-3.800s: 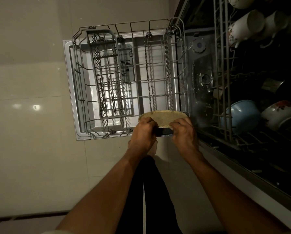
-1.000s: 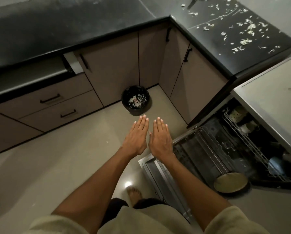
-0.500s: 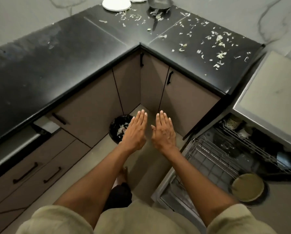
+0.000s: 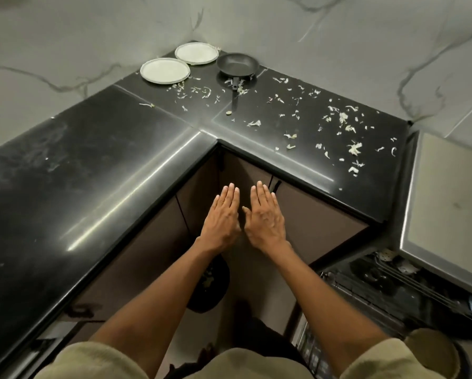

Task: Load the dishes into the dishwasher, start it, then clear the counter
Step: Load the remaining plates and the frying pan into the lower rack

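**Dishes at the back corner of the counter, your hands flat and empty**

The dishes left to load sit at the far inner corner of the black L-shaped counter (image 4: 98, 165), against the marbled wall. Two pale plates lie flat there: the near plate (image 4: 164, 70) toward the left, the far plate (image 4: 196, 53) just behind it and to its right, their rims almost touching. Just to the right of them sits a dark frying pan (image 4: 237, 64), upright, its handle pointing toward the front edge. Pale food scraps (image 4: 338, 124) are scattered from the plates across the counter's right wing, thickest toward its right end.

The dishwasher (image 4: 445, 203) stands at that right end, its door down, with a wire rack (image 4: 388, 283) showing in the dark interior.

Your left hand (image 4: 221, 218) and right hand (image 4: 264, 217) hover side by side below the counter's inner corner, in front of the brown cabinet doors (image 4: 316, 222), palms down, fingers straight and together, holding nothing. A dark bin (image 4: 210, 288) sits on the floor beneath your left forearm
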A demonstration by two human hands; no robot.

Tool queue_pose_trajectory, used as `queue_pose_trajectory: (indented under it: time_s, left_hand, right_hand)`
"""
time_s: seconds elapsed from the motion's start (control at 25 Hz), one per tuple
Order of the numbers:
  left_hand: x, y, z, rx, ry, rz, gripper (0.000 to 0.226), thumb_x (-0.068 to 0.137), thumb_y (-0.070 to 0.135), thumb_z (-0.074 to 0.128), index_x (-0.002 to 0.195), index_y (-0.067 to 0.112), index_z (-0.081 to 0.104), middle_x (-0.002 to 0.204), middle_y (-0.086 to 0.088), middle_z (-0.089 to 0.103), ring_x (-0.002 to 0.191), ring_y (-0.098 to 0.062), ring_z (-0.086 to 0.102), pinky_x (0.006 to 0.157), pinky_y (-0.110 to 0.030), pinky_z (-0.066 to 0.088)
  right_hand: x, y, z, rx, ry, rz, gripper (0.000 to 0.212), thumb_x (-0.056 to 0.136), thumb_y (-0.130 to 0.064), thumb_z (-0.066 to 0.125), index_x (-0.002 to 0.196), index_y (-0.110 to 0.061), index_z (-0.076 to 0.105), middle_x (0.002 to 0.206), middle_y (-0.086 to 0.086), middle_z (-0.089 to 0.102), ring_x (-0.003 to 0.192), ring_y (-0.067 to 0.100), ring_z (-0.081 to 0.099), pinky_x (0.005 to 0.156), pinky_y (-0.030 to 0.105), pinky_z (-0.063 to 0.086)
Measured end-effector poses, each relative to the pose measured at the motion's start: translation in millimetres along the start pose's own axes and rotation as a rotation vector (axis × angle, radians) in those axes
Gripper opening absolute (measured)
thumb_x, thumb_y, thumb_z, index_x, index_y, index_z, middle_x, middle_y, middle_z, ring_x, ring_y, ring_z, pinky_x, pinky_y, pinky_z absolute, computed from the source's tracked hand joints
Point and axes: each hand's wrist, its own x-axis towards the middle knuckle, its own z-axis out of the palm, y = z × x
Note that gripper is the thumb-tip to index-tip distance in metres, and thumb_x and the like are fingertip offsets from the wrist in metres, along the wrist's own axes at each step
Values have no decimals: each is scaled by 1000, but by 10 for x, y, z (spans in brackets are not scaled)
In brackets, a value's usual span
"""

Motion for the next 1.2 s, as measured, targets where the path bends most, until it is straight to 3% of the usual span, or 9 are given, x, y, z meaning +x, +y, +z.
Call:
queue_pose_trajectory:
  time_s: [0.64,1.2]
  left_hand:
    - [2768,-488,-131,-28,77,-299,64,103,15,30,158,9,-2,166,-8,-9,153,-18,-11,125,-34,-5]
    - [4094,-2151,-638,-28,100,-481,69,98,10,38,159,7,4,167,-10,0,154,-20,-4,125,-34,0]
  right_hand:
    - [3173,604,138,-68,-223,-312,63,108,-35,30,159,-5,8,167,13,1,155,22,-4,126,37,-2]
    - [5187,-205,680,-107,-309,-478,66,106,-32,36,159,-4,8,167,14,3,155,24,-1,126,38,-1]
